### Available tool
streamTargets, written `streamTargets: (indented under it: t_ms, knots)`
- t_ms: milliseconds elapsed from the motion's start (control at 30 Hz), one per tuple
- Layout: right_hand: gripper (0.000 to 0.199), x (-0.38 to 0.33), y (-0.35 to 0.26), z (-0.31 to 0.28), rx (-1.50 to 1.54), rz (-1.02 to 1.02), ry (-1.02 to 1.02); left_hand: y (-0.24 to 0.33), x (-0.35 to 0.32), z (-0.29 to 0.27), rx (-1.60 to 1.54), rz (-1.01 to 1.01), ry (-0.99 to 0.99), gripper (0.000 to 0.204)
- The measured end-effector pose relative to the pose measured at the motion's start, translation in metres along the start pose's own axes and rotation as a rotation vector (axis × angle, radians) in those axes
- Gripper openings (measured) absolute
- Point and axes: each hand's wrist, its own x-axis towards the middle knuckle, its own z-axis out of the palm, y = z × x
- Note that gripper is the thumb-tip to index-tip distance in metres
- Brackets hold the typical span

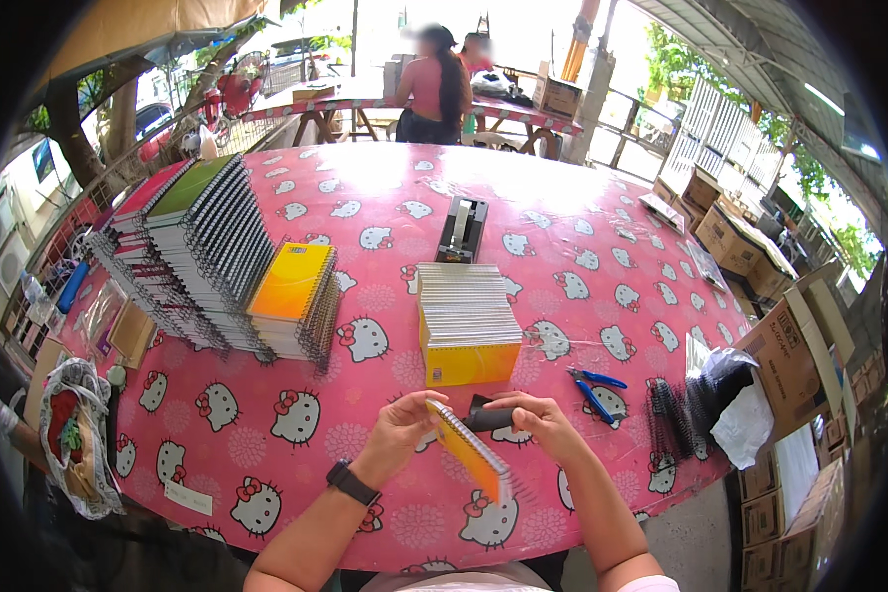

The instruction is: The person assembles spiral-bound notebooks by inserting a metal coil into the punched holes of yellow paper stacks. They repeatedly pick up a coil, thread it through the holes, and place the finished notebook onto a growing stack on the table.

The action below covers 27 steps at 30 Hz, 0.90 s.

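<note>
My left hand (397,426) grips the top end of a thin yellow-orange notebook (474,458), tilted on edge with its wire coil facing up and right. In my right hand (543,421) is a black tool (489,418) with a thick rounded body, held against or close beside the notebook's coil edge; its exact kind is unclear. Just beyond my hands stands a row of yellow notebooks (472,363) with their page edges upward. Blue-handled pliers (597,395) lie spread apart to the right.
A tape dispenser (461,229) stands behind the row. Tall stacks of coil notebooks (202,237) and a shorter yellow pile (291,286) rise at the left. Black coils (673,419) lie at right, near cardboard boxes (791,350). A person (434,84) stands at a far table.
</note>
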Motion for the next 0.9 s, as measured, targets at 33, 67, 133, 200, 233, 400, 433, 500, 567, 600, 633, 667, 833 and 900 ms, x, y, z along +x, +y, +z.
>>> streamTargets:
  t_ms: [33, 67, 133, 200, 233, 400, 433, 500, 567, 600, 633, 667, 833, 900]
  knots:
    - [0.044, -0.001, 0.005, -0.005, -0.008, 0.013, 0.037, 0.001, 0.002, -0.004, 0.016, 0.032, -0.006, 0.022]
    - [0.045, -0.001, 0.011, -0.011, -0.021, 0.023, 0.072, 0.004, 0.005, -0.006, 0.032, 0.07, -0.015, 0.021]
    - [0.045, 0.002, 0.02, -0.016, 0.24, -0.123, 0.079, 0.014, 0.006, -0.008, 0.148, 0.089, -0.028, 0.019]
    - [0.045, 0.0, 0.003, -0.012, 0.477, -0.184, 0.064, 0.017, 0.003, -0.009, 0.235, 0.065, -0.035, 0.018]
    - [0.05, 0.0, 0.004, -0.01, 0.485, -0.245, -0.009, 0.016, 0.003, -0.007, 0.268, 0.035, -0.051, 0.019]
    - [0.052, 0.004, 0.014, -0.008, 0.082, 0.013, -0.018, 0.009, 0.002, -0.007, 0.263, -0.073, -0.055, 0.022]
    - [0.049, 0.001, 0.007, -0.006, 0.287, -0.07, -0.062, 0.005, 0.002, -0.008, 0.241, -0.056, -0.05, 0.023]
    - [0.045, 0.002, 0.004, -0.003, 0.375, -0.181, -0.1, 0.002, 0.003, -0.009, 0.214, -0.036, -0.038, 0.023]
    - [0.044, 0.002, 0.008, -0.003, -0.051, -0.015, 0.051, 0.0, 0.003, -0.01, 0.205, -0.031, -0.026, 0.024]
    - [0.043, 0.003, 0.008, -0.003, -0.265, 0.061, 0.131, 0.001, 0.004, -0.009, 0.2, -0.041, -0.04, 0.024]
    - [0.037, -0.002, 0.005, -0.005, -0.159, 0.045, 0.121, -0.002, 0.001, -0.008, 0.19, -0.049, -0.043, 0.024]
    - [0.037, -0.002, 0.003, -0.003, -0.033, -0.025, 0.056, -0.003, 0.0, -0.007, 0.179, -0.057, -0.047, 0.025]
    - [0.035, 0.0, -0.001, 0.002, -0.143, -0.002, 0.07, 0.001, 0.001, -0.004, 0.153, -0.057, -0.031, 0.027]
    - [0.033, -0.003, 0.009, -0.005, 0.093, -0.042, 0.03, 0.003, 0.006, -0.001, 0.184, -0.075, -0.028, 0.027]
